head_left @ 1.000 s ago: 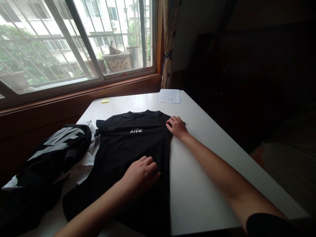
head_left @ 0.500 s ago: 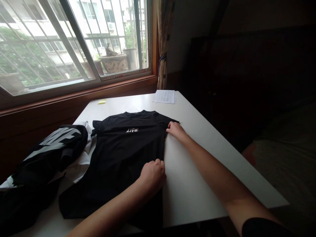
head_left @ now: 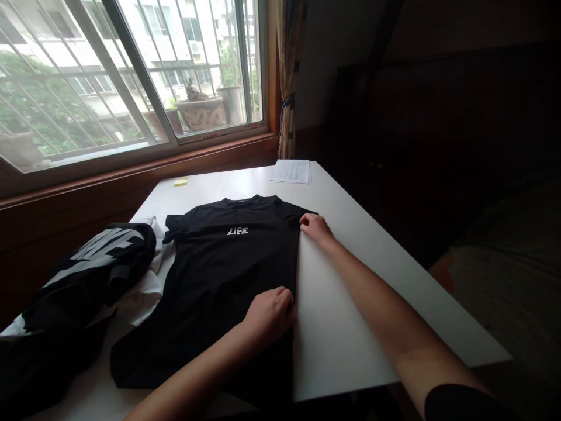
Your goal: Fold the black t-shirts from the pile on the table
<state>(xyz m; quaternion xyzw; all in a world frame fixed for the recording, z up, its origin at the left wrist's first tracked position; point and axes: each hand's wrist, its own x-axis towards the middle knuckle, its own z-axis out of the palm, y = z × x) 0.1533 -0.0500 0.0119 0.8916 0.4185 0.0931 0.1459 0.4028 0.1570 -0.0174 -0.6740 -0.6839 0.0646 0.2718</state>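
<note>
Two grips [head_left: 270, 310] [head_left: 317, 229] pinch the black shirt [head_left: 228, 263]; one patterned pot [head_left: 200, 114] holds something gnarled [head_left: 195, 93].

The left hand [head_left: 270, 310] is curling its fingers; the right hand [head_left: 316, 228] is pinching, reaching farther forward.

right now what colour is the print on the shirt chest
White, best in the head view.

Loose paper sheets [head_left: 290, 171] lie at far edge of white table [head_left: 350, 327]; yellow sticky notes [head_left: 180, 182] near far left corner. Tied-back curtain [head_left: 288, 88] hangs beside barred window [head_left: 131, 82]. Patterned planter [head_left: 200, 114] stands outside.
</note>
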